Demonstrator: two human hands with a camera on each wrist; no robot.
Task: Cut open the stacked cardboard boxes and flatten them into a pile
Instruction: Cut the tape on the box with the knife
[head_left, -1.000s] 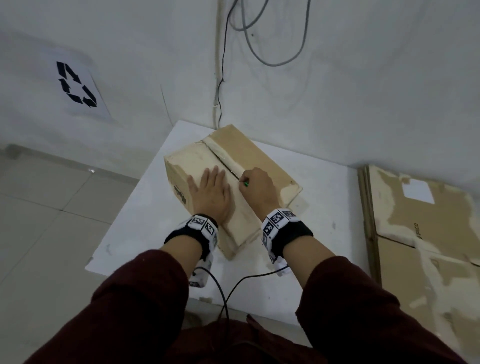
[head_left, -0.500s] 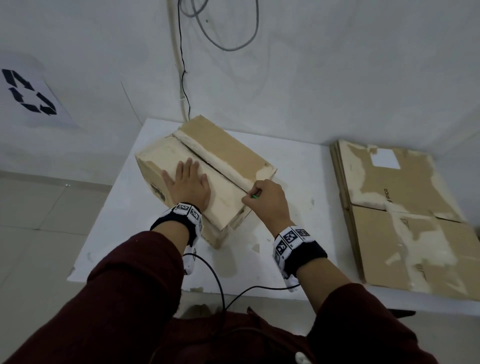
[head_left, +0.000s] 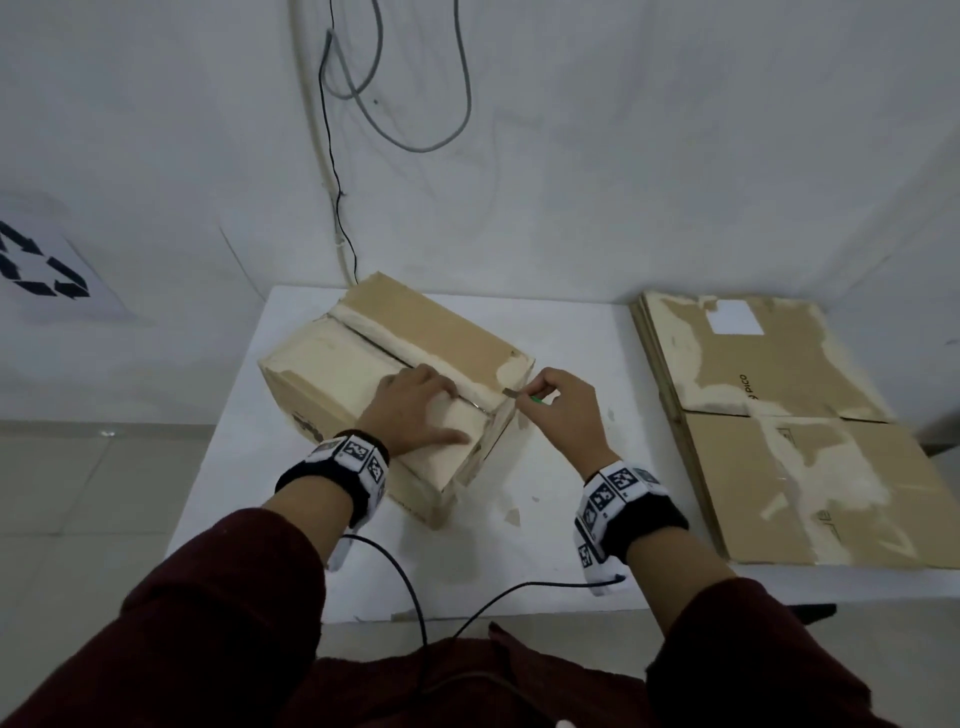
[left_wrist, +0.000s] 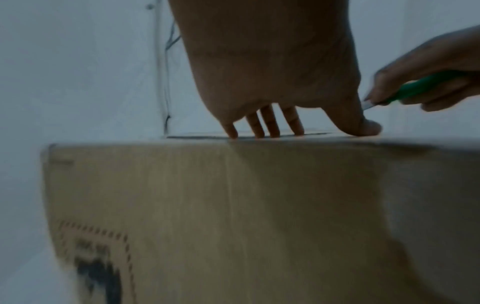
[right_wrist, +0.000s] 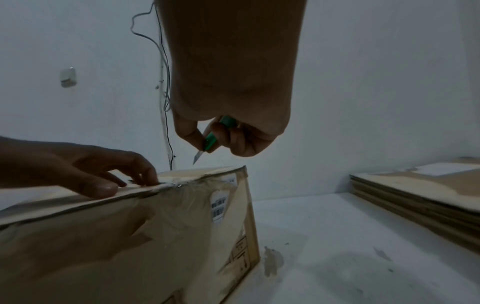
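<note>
The cardboard box (head_left: 395, 384) sits on the white worktop (head_left: 571, 509), slit along its top seam. Left hand (head_left: 415, 410) lies on the box top, fingertips (left_wrist: 271, 131) at the slit, thumb pressing. Right hand (head_left: 563, 415) pinches a green cutter (right_wrist: 210, 139), blade just off the box's near corner. To the right of the box, a flattened cardboard pile (head_left: 789, 431).

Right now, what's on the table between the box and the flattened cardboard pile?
Bare white table, a few small scraps only, between box and pile, per the head view.
</note>
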